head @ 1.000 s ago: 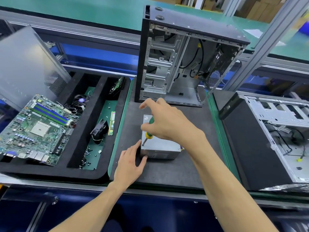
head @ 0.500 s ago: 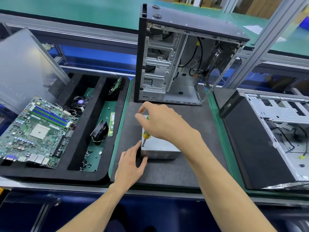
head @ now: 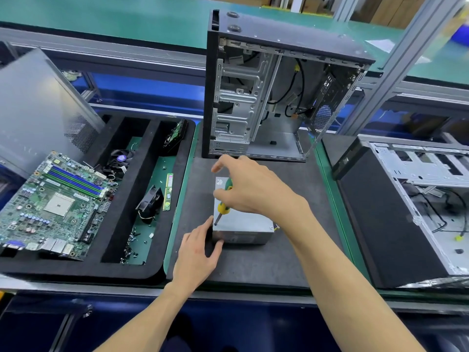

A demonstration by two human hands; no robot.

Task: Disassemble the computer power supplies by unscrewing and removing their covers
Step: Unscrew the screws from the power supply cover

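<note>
Left hand [head: 198, 252]: I am wearing nothing on it, no glove, ring or watch.
Right hand [head: 253, 189]: I am going bare here too (nails are showing short).
Forearms: I am showing both uncovered up to the frame's edge, with no sleeve reaching into view.

**PSU on the mat, screwdriver at its corner**

Right hand [head: 253, 191] grips a green-yellow screwdriver [head: 223, 203], tip at the power supply [head: 242, 228] near-left top corner, probably on a screw. Left hand [head: 196, 252] holds that corner. Open case [head: 279, 90] stands behind, motherboard [head: 53, 207] lies left.
</note>
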